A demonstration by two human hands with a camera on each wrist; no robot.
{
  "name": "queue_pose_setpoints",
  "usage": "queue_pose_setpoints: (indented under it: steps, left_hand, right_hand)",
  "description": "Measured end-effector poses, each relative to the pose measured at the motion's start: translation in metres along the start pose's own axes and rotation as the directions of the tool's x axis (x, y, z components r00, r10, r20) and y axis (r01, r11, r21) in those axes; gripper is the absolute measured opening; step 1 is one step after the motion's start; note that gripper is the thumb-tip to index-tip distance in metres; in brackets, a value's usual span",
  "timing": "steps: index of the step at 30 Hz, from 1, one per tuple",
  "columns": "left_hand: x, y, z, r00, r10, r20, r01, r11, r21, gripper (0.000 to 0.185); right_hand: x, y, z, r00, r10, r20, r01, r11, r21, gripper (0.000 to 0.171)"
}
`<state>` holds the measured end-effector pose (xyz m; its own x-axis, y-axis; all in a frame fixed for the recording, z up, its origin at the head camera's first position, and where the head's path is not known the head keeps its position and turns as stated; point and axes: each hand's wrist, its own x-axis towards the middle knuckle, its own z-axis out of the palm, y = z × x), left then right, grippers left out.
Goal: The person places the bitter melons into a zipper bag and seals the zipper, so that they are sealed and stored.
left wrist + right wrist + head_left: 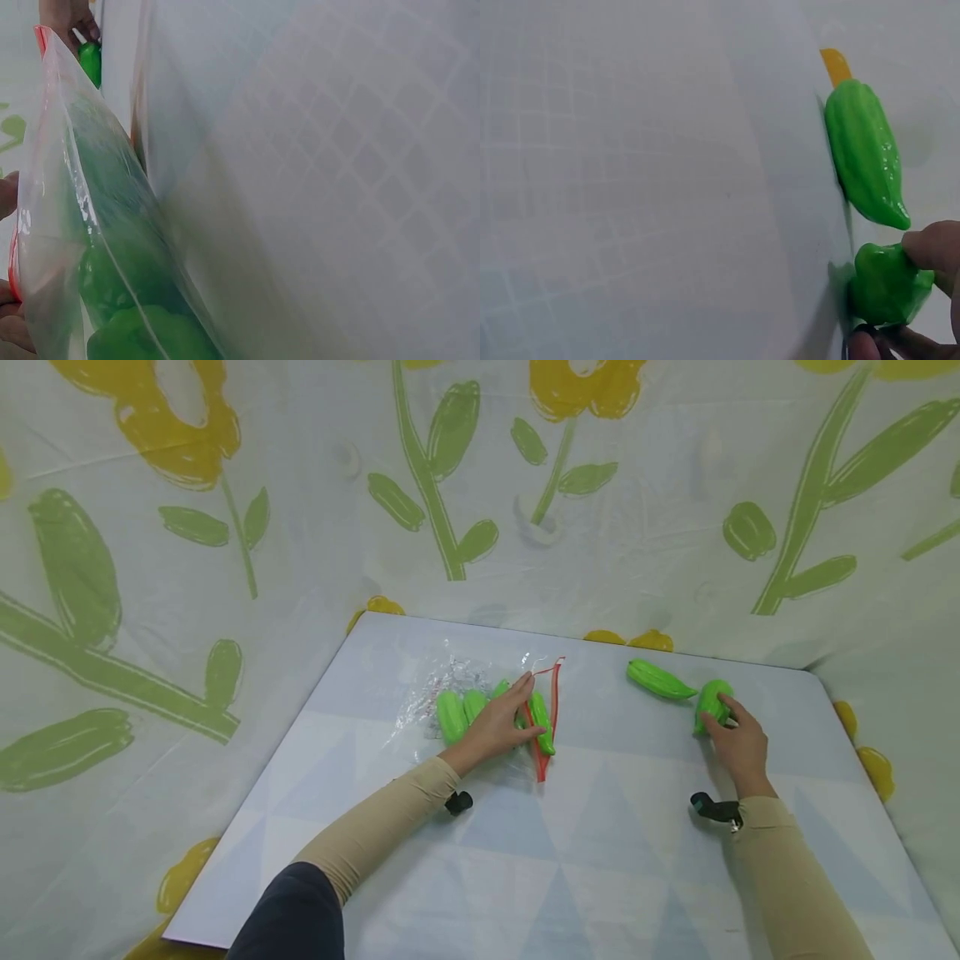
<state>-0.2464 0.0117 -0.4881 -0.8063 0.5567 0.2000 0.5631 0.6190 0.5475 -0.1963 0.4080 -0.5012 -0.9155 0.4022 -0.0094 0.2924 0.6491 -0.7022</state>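
Observation:
A clear zip bag (465, 693) with a red seal lies on the table (600, 860) and holds several green toy vegetables (452, 716). My left hand (528, 710) rests on it at the mouth, finger and thumb pinching the red-edged lip. In the left wrist view the bag (90, 210) stands lifted, with green toys (142, 330) inside. My right hand (723, 710) grips a short green toy pepper (711, 697) on the table's right side; its fingertips (930, 247) curl round the pepper (889, 285). A long green toy vegetable (660, 681) lies loose just left of it, also in the right wrist view (866, 154).
The table has a pale blue triangle pattern and a rounded far right corner (813, 677). A cloth backdrop (225, 568) with yellow flowers and green leaves hangs close around it. Black wrist cameras (716, 810) sit on both forearms.

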Motion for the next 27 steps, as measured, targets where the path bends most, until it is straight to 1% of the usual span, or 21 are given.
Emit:
queue_pose_setpoints:
  steps: [5, 8, 15, 20, 27]
  left_hand:
    - [-0.001, 0.001, -0.001, 1.000, -0.011, -0.002, 0.011, 1.000, 0.001, 0.090]
    - [-0.001, 0.002, -0.001, 1.000, -0.011, -0.003, 0.011, 1.000, -0.002, 0.090]
    - [-0.001, 0.002, -0.001, 1.000, -0.012, -0.001, 0.012, 1.000, 0.000, 0.089]
    - [-0.001, 0.001, -0.001, 1.000, -0.010, -0.006, 0.010, 1.000, 0.003, 0.089]
    - [-0.001, 0.000, 0.000, 1.000, -0.003, -0.010, 0.003, 1.000, -0.007, 0.089]
  right_hand:
    - [-0.002, -0.001, 0.001, 1.000, -0.002, 0.017, 0.002, 1.000, -0.011, 0.064]
    - [-0.008, -0.001, 0.003, 1.000, -0.003, 0.018, 0.003, 1.000, -0.017, 0.063]
    - [-0.035, -0.005, 0.011, 0.999, -0.053, 0.013, 0.053, 0.998, -0.028, 0.059]
    - [-0.051, -0.011, 0.017, 0.995, -0.091, 0.048, 0.092, 0.996, -0.019, 0.058]
    - [-0.068, -0.017, 0.029, 0.984, -0.150, 0.093, 0.152, 0.988, -0.011, 0.056]
